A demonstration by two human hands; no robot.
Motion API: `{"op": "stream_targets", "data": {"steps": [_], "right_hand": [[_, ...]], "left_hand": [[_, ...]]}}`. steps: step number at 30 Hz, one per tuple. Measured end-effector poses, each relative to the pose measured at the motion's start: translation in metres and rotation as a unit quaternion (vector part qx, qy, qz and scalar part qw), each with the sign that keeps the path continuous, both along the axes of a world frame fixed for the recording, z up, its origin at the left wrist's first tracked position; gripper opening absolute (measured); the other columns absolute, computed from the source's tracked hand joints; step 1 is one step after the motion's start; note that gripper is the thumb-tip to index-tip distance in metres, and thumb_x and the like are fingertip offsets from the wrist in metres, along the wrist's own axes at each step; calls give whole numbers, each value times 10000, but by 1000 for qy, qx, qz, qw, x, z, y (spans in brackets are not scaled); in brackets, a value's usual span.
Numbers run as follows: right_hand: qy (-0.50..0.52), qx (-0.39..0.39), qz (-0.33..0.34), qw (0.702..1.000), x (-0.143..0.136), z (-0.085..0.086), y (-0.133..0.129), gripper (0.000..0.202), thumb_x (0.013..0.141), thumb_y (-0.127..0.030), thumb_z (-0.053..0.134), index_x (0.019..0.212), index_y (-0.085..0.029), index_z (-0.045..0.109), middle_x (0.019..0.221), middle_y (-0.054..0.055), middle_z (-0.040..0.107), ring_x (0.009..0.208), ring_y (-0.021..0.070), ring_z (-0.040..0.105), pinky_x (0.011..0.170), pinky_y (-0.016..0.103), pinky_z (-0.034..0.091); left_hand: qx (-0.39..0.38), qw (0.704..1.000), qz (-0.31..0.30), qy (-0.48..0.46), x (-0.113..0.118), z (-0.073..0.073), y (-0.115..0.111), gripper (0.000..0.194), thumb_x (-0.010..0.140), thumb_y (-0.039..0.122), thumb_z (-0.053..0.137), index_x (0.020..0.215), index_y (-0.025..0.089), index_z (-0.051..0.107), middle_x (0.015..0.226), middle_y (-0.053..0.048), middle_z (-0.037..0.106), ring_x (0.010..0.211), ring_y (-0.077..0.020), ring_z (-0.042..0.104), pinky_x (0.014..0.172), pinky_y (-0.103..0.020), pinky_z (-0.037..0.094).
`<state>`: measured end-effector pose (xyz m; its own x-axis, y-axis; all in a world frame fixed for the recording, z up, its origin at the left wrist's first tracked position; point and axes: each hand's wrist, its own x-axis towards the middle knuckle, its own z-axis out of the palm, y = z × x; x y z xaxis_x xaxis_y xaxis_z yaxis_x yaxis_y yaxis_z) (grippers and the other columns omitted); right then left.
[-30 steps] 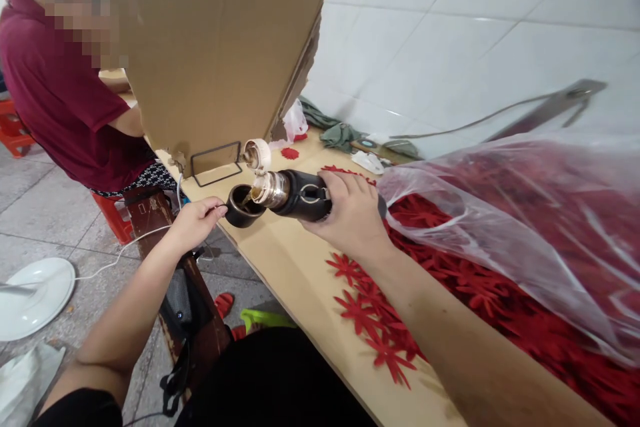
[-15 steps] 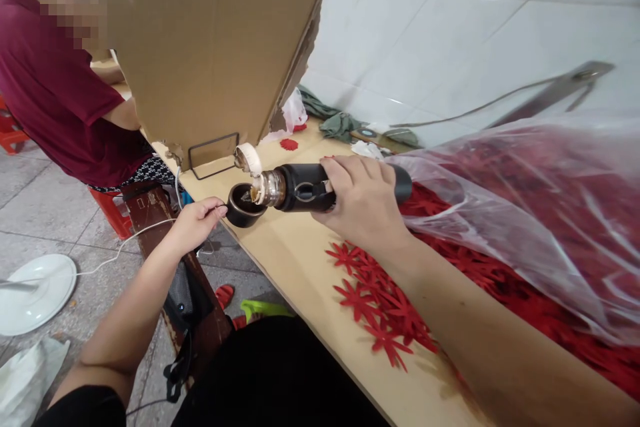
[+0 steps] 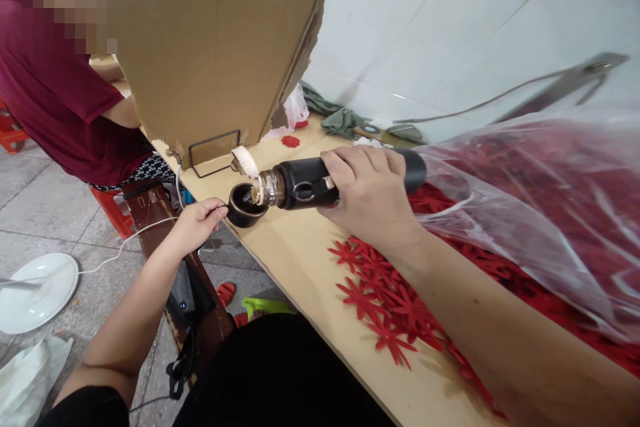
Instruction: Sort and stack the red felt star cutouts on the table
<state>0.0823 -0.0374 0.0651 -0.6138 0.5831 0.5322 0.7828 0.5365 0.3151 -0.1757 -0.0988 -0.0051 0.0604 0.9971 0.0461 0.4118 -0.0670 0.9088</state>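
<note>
The left hand (image 3: pixel 203 225), nearer the cup, pinches the nine o'clock side of the dark cup (image 3: pixel 246 219) at the table (image 3: pixel 295 247) edge. At the cup's three o'clock, the right hand (image 3: pixel 369 193) wraps the black bottle (image 3: pixel 304 177), its long axis near nine-to-three, mouth at the cup's opening.

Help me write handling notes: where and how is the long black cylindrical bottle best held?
Probably around the straight mid-body of the bottle, from above, where the right grip holds it. It lies nearly level, presenting its long side upward, and that spot avoids the open mouth aimed at the round dark cup.
</note>
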Motion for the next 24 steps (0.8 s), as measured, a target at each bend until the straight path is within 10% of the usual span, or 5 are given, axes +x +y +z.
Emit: {"op": "stream_targets", "data": {"steps": [24], "right_hand": [[-25,31,13,999,4,15,3,510,711,-235,528,1195,-106,435,1138,175,532,1043,329,429,864,458,273]], "left_hand": [[2,1000,-4,-12,3,-2,1,244,792,388,451,713,168,522,518,47,469,477,-71,401,478,-202,305]]}}
